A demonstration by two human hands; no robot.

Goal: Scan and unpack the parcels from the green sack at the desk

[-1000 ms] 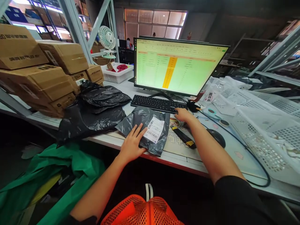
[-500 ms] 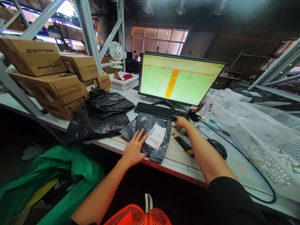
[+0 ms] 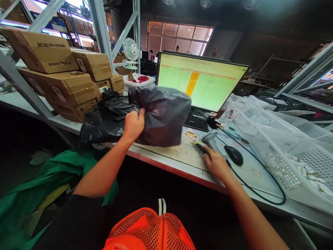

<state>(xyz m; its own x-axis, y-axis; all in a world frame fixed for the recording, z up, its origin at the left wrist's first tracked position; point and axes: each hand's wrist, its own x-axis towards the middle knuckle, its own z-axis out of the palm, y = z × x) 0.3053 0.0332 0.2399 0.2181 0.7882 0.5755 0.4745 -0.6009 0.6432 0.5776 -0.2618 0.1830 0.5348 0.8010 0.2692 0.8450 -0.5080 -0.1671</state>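
At centre frame, the left hand (image 3: 134, 125) is clamped on a grey parcel (image 3: 162, 116), lifted clear of the surface (image 3: 166, 161) before the monitor (image 3: 201, 81). Its film is thin, glossy, crumpled and slippery, so a pinch at the bunched edge seems wise. Lower right of it, the right hand (image 3: 215, 165) rests on a scanner (image 3: 208, 140) with a hard grey head; whether the fingers close round it, I cannot tell. Slack black bags (image 3: 104, 123) and stiff cartons (image 3: 62, 76) fill the left.
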